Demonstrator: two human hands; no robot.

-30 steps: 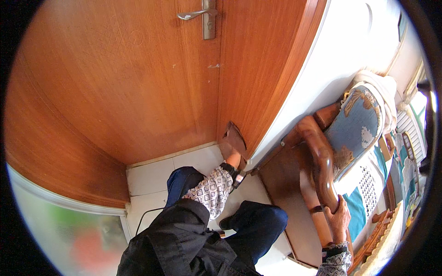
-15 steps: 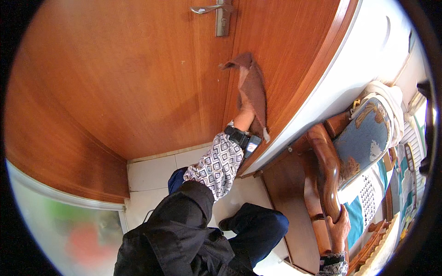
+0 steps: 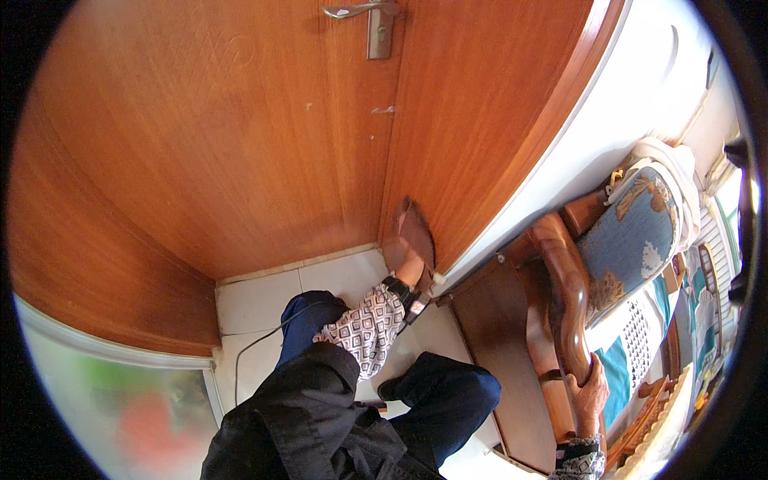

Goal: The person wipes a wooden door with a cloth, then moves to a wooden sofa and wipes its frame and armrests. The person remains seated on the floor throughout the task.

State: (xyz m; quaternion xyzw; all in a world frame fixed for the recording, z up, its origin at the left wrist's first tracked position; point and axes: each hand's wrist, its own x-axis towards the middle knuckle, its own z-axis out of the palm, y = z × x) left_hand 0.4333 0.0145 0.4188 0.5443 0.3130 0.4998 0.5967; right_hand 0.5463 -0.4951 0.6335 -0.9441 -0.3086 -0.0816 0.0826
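My left hand (image 3: pixel 413 266) is low at the wooden door frame (image 3: pixel 480 104), a brown cloth (image 3: pixel 416 232) in its grip. The cloth is smeared by motion and covers most of the fingers; it lies against the frame or very close to it. A black band with a small device sits on that wrist, below a white and dark diamond-patterned sleeve. On the right, my right hand (image 3: pixel 589 392) grasps the polished wooden armrest (image 3: pixel 570 296) of a sofa, fingers curled over its edge. Pale scuff marks show on the door (image 3: pixel 264 144) beneath its metal handle (image 3: pixel 352 10).
A white wall (image 3: pixel 632 80) runs between the door frame and the sofa. The sofa has a blue patterned backrest (image 3: pixel 632 232) with a cream cloth draped over it. Pale floor tiles (image 3: pixel 260 300) lie below, around my bent knees. A glass panel (image 3: pixel 120 400) stands at lower left.
My left hand has moved down along the door frame with the cloth, from below the handle to near the floor. The right hand stays on the armrest.
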